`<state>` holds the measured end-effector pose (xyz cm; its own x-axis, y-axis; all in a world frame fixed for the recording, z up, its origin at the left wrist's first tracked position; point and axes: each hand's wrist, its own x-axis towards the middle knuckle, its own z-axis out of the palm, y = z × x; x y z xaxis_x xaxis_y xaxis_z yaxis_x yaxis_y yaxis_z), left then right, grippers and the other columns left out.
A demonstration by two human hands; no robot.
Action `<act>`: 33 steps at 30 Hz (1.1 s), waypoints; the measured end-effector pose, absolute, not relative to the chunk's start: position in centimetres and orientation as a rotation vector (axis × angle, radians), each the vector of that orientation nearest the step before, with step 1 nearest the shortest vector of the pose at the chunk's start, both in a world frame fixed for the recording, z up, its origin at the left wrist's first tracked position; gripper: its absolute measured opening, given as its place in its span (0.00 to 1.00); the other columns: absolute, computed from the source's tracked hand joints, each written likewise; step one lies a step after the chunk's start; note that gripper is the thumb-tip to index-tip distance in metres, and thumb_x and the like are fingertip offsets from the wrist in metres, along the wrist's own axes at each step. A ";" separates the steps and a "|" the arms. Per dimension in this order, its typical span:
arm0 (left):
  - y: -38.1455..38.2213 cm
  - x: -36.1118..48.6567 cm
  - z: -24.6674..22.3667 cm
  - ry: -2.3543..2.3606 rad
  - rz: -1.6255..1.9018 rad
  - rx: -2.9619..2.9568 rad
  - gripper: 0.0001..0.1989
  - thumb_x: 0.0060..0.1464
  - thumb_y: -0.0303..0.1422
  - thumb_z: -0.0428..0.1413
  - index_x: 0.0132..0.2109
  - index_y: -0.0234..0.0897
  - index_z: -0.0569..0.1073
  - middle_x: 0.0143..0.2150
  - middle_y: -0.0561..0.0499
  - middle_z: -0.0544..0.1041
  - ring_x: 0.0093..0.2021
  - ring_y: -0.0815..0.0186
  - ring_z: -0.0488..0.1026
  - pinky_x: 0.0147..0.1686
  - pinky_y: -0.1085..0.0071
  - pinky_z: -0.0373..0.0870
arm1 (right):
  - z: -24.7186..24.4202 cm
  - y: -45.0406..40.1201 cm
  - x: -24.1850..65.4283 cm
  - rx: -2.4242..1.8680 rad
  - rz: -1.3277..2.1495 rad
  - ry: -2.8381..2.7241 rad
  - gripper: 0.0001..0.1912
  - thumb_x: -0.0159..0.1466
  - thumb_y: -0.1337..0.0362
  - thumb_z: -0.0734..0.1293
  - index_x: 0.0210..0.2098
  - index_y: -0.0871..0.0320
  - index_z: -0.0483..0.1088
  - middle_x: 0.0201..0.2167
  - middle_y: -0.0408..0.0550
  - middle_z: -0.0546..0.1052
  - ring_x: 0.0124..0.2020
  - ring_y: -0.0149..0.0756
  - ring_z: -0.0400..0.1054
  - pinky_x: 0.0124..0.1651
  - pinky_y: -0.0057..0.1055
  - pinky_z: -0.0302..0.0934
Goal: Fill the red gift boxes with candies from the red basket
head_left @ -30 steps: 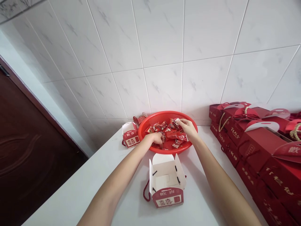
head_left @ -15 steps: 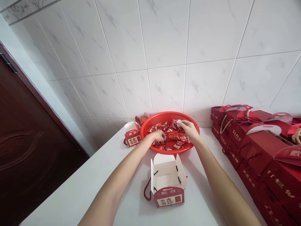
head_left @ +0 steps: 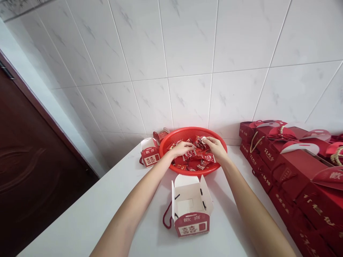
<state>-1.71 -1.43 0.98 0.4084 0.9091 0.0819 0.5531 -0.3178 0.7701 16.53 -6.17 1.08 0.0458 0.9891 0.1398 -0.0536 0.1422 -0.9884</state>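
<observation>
A red plastic basket (head_left: 193, 172) holds many wrapped candies (head_left: 202, 165) in red and white wrappers. Over its left half is my left hand (head_left: 182, 148), fingers closed on a red-and-white wrapped candy (head_left: 189, 154) that hangs just under the fingertips. At the basket's right side, my right hand (head_left: 216, 147) pinches another small wrapped candy (head_left: 204, 140) between thumb and fingers. In front of the basket stands an open gift box (head_left: 192, 225), red and white with a dark red cord handle at its left; its inside is bare white card.
A second small open box (head_left: 150, 157) stands left of the basket. Stacked red gift boxes (head_left: 292, 171) with cords line the right side of the white table (head_left: 115, 210). Behind is a tiled wall (head_left: 190, 100); a dark wooden door (head_left: 34, 160) is at left.
My left hand has risen slightly from among the candies, bringing a red-and-white one up with it. My right hand stays in place with its candy. The view has shifted slightly.
</observation>
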 end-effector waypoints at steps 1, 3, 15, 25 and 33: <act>-1.4 -1.7 1.1 1.218 0.709 2.000 0.10 0.56 0.29 0.57 0.40 0.38 0.83 0.46 0.51 0.83 0.49 0.60 0.76 0.53 0.69 0.70 | 1.0 -6.1 16.5 -1.085 1.102 -1.200 0.21 0.52 0.47 0.71 0.36 0.57 0.77 0.35 0.49 0.80 0.35 0.39 0.71 0.26 0.28 0.61; -1.4 -1.8 1.2 1.164 0.775 1.994 0.11 0.57 0.29 0.57 0.44 0.37 0.83 0.49 0.50 0.82 0.52 0.60 0.76 0.56 0.68 0.68 | 1.0 -6.0 16.6 -1.090 1.101 -1.203 0.21 0.52 0.47 0.71 0.36 0.57 0.76 0.34 0.49 0.79 0.35 0.39 0.71 0.26 0.28 0.62; -0.8 -2.3 0.7 1.029 1.109 1.804 0.15 0.53 0.37 0.62 0.45 0.33 0.82 0.47 0.45 0.83 0.47 0.58 0.78 0.50 0.64 0.72 | 1.2 -6.0 16.7 -1.016 1.255 -1.190 0.19 0.47 0.50 0.76 0.29 0.56 0.72 0.29 0.46 0.75 0.32 0.37 0.69 0.29 0.31 0.67; -0.8 -2.6 1.6 1.266 0.921 1.948 0.18 0.65 0.37 0.48 0.50 0.33 0.79 0.45 0.45 0.83 0.42 0.63 0.80 0.44 0.68 0.76 | 0.4 -5.5 16.9 -1.078 1.150 -1.159 0.19 0.49 0.48 0.74 0.29 0.56 0.70 0.27 0.44 0.73 0.32 0.37 0.67 0.28 0.31 0.65; -0.8 -5.5 1.7 1.531 0.337 2.235 0.15 0.44 0.21 0.56 0.37 0.39 0.83 0.35 0.50 0.83 0.40 0.59 0.80 0.43 0.71 0.73 | 0.4 -5.2 16.6 -1.099 1.106 -1.094 0.16 0.51 0.50 0.72 0.30 0.55 0.69 0.28 0.46 0.73 0.33 0.39 0.67 0.26 0.30 0.65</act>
